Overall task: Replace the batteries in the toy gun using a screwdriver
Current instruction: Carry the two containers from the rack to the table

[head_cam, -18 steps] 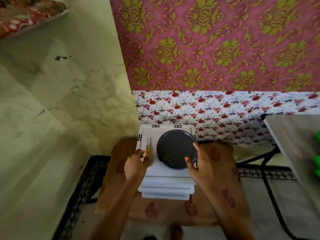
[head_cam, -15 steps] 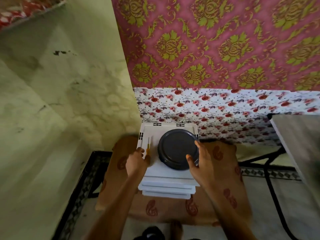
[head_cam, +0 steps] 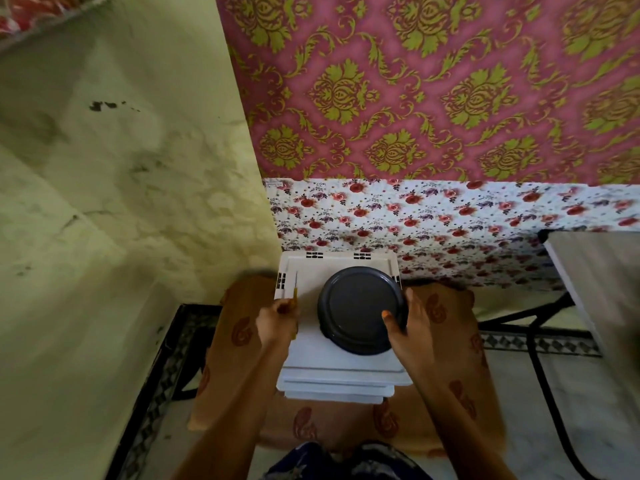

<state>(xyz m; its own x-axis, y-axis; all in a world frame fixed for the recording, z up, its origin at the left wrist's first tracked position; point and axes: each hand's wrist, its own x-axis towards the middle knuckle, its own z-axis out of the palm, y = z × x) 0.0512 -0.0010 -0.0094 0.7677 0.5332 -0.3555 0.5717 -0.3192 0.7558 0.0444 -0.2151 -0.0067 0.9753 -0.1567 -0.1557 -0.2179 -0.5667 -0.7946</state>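
A thin screwdriver (head_cam: 295, 289) with a yellow handle and metal shaft lies along the left side of a white plastic stool top (head_cam: 346, 355). My left hand (head_cam: 277, 322) is closed around its handle. A round dark grey container lid (head_cam: 362, 308) sits on the right part of the stool top. My right hand (head_cam: 412, 323) grips the lid's right rim, thumb on top. No toy gun or batteries are in view.
The stool stands on a brown patterned mat (head_cam: 242, 341) in a corner. A pale green wall (head_cam: 121, 202) is on the left, floral wallpaper (head_cam: 415, 216) behind. A grey table edge (head_cam: 595, 282) and black cable (head_cam: 543, 375) are at the right.
The view has shifted slightly right and downward. My left hand has closed further over the screwdriver handle, and my right hand has moved onto the lid's rim.
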